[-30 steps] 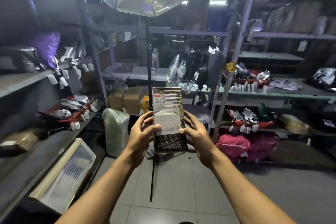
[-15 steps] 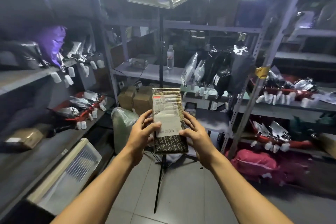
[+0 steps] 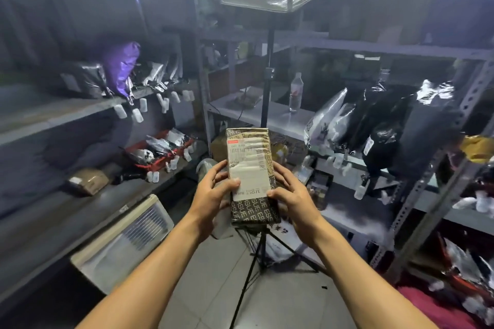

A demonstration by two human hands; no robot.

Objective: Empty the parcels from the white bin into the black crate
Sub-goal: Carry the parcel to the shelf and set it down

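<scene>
Since a second ago my view has swung leftward, so the grey metal shelving (image 3: 270, 117) and the black light stand (image 3: 263, 243) have slid to the right, while the parcel sits in the same place between my hands. My left hand (image 3: 211, 196) and right hand (image 3: 292, 195) each have their grip closed on a long edge of the brown box-shaped parcel with a white shipping label (image 3: 250, 173), thumbs on the label face, fingers wrapped behind; it is held upright at chest height, clear of every shelf. I judge this to be the carry step: one parcel lifted out and checked, not yet delivered. A white slatted plastic bin (image 3: 120, 243) lies tilted below the left-hand shelf; whether it is the task's bin I cannot tell, and no black crate shows anywhere in view. So the next move calls for finding the crate first, then carrying the parcel over its opening with both grips kept closed and lowering before letting go
</scene>
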